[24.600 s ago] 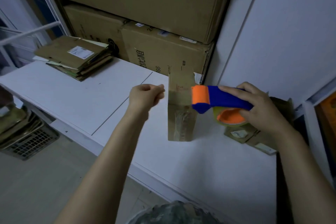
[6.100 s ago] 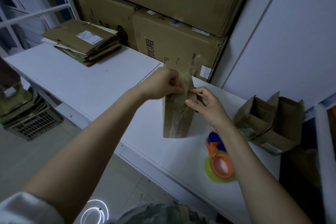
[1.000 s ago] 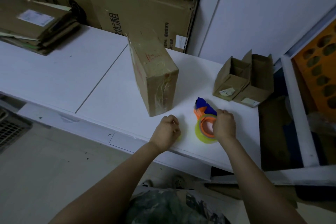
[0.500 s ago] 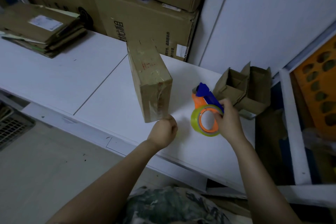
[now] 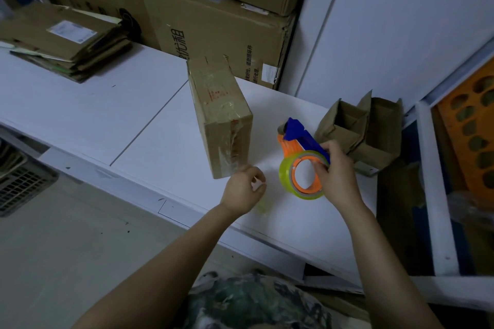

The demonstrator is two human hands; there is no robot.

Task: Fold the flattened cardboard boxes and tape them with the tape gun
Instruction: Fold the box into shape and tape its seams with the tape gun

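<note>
The left hand [image 5: 244, 187] is held low, just in front of the taped box [image 5: 222, 117], and the right hand [image 5: 338, 173] is held up to the right of that box. The box is stood on a white table [image 5: 80, 115]; a stack of flattened boxes [image 5: 61, 40] is laid far to its left, big cartons [image 5: 219, 35] are piled behind it, and two open boxes [image 5: 363, 131] are set to its right. The left fingers are curled in; whether anything is pinched cannot be told. The tape gun [image 5: 295, 139] is gripped by the right fingers, right of the box.
</note>
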